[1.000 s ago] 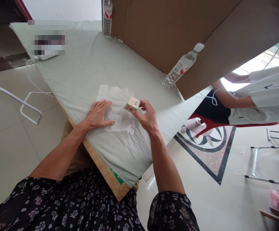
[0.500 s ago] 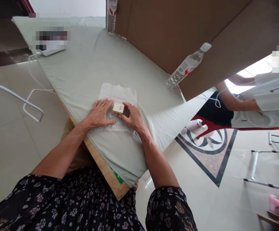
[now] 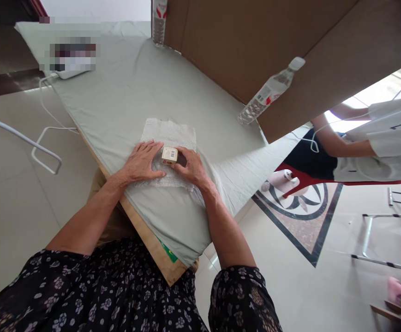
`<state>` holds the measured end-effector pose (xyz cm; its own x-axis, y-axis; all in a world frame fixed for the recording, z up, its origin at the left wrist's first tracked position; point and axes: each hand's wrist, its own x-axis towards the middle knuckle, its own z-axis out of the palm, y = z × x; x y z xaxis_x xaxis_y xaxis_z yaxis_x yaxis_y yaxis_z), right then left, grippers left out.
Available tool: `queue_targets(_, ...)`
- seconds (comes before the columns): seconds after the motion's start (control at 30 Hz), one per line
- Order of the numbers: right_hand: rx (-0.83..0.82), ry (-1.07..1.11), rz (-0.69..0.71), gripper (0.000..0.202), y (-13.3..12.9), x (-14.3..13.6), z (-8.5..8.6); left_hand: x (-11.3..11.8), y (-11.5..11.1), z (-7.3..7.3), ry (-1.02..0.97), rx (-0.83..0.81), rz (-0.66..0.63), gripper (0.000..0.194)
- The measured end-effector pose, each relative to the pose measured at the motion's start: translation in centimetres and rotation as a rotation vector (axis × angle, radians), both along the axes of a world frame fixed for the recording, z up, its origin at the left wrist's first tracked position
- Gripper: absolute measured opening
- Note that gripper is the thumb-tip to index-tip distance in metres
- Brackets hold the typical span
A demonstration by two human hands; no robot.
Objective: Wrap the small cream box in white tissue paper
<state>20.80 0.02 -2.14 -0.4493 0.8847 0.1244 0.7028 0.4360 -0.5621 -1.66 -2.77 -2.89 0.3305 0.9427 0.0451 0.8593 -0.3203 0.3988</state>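
A small cream cardboard box (image 3: pixel 169 155) with a barcode on top rests on a sheet of bubble wrap (image 3: pixel 169 130), which lies on the cloth-covered table (image 3: pixel 124 99). My left hand (image 3: pixel 142 162) lies flat on the wrap at the box's left, fingers stretched and thumb spread, apart from the box or barely at its edge. From the right, my right hand (image 3: pixel 192 168) has thumb and forefinger at the near and far corners of the box, gripping its right side. Its other fingers are partly hidden.
A large cardboard panel (image 3: pixel 221 50) stands across the table's far right, with a water bottle (image 3: pixel 267 94) leaning on it and another bottle (image 3: pixel 159 23) at its left end. White cables (image 3: pixel 44 147) hang at the left. A seated person (image 3: pixel 376 143) is at the right.
Both hands and the box keep almost the same pose. The whole view has shifted very slightly.
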Motion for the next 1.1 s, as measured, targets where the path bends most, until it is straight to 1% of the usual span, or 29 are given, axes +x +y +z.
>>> queue_targets(0.13,0.005,0.025,-0.002,0.051,-0.1,0.0,-0.1,0.0,0.0,0.1,-0.003,0.000,-0.002,0.099)
queue_targets(0.27,0.014,0.036,-0.015,0.054,-0.1,0.0,-0.7,0.0,0.0,0.1,-0.005,-0.002,-0.004,0.100)
queue_targets(0.47,0.031,0.093,0.008,0.056,0.3,0.1,-1.5,-0.2,0.1,-0.3,-0.026,0.012,-0.013,0.100)
queue_targets(0.8,0.041,0.110,0.010,0.058,0.2,0.1,-2.0,0.0,0.1,-0.3,-0.053,0.007,-0.007,0.100)
queue_targets(0.87,0.040,0.105,0.015,0.062,0.3,0.2,-2.0,-0.1,0.2,-0.3,-0.075,0.014,-0.015,0.099)
queue_targets(0.97,0.071,0.122,0.001,0.062,-0.1,0.9,-1.3,-0.5,0.3,-0.2,-0.149,0.028,-0.022,0.096)
queue_targets(1.03,0.133,0.142,-0.002,0.053,-1.3,1.9,-0.3,-1.1,0.0,0.1,-0.230,0.043,-0.004,0.090)
queue_targets(1.07,0.166,0.138,0.017,0.047,-2.2,2.4,0.3,-1.4,-0.4,0.3,-0.271,0.055,0.010,0.087)
queue_targets(1.1,0.185,0.118,0.065,0.043,-3.2,2.9,0.9,-1.8,-0.9,0.4,-0.309,0.072,0.026,0.083)
